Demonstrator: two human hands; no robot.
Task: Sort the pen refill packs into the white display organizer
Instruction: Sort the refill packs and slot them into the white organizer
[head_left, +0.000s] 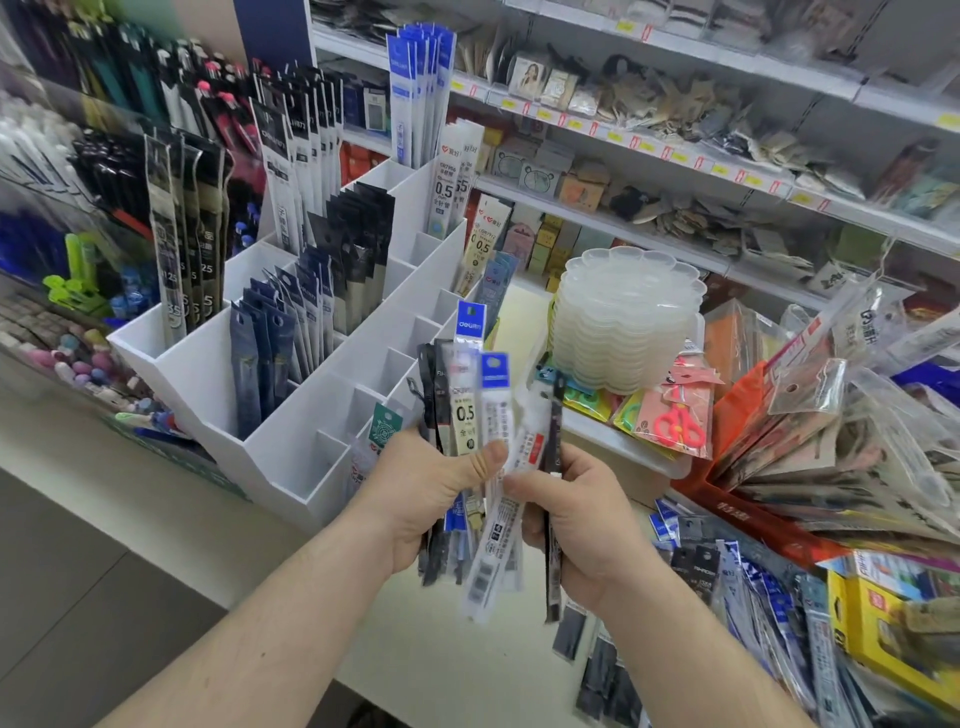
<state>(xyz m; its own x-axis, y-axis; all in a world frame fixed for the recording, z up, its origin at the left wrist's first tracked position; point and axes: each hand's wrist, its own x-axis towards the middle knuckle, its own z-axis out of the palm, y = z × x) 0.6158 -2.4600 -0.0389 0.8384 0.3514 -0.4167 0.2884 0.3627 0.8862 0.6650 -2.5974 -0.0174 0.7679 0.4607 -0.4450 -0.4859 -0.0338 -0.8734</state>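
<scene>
- Refill packs (470, 415): a fanned bunch held upright in front of the organizer's near right corner, above the table (457, 670).
- Left hand (434, 491): grip closed round the lower half of the bunch, thumb pressed across the front of a pack marked 0.5.
- Right hand (576, 525): grip closed on a slim black pack (555, 499) and, with thumb and forefinger, pinching a white pack with a blue header (496, 467) at the right edge of the bunch.
- Both hands nearly touch at the thumbs; the white pack tilts, its bottom end swung left and down.
- Organizer (291, 447): white, stepped, divided into cells, standing on the table left of the hands.
- Left columns hold packs: grey-black ones marked 35 and 25 in the far-left cells, dark blue ones in the next column, black ones behind those.
- Tall blue-and-white packs (418, 93) stand in the back row; a 0.5 pack (442, 189) stands just right of them.
- Near right cells: one holds a pack with a green header (385, 428), just left of the left hand.
- Loose packs (727, 597) lie heaped on the table at the right, under and beyond the right forearm.
- Stack of clear scalloped trays (626, 317) sits right of the organizer, with red scissors in packaging (678, 421) just below it.
- Shelves (675, 150) of small goods run behind.
</scene>
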